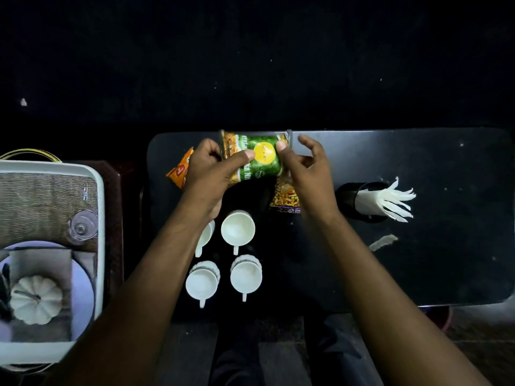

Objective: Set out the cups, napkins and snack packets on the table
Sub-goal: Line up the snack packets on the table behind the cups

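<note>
Both hands hold a green foil snack packet with a yellow disc [257, 157] above the far edge of the dark rectangular table [418, 246], at about twelve o'clock from the cups. The left hand [207, 174] is closed on the packet's left side, thumb pressed across its front; the right hand [305, 168] pinches the right edge with the thumb while its other fingers spread loose.

An orange snack packet [179, 169] lies at nine o'clock of the left hand, close to the table's rounded far-left corner. A yellow snack packet with a purple bottom strip [285, 197] lies flat under the right hand. Four white ceramic cups [238, 228] stand in a two-by-two block at six o'clock of the green packet, handles toward the near edge, one partly hidden by the left forearm.

At three o'clock, a black round holder with white paper napkins [376, 200] fanned out sits well apart from the cups. Beyond it the table's right half lies bare out to the right edge.

A white plastic tray [99, 218] sits at nine o'clock, off the table's left edge.
</note>
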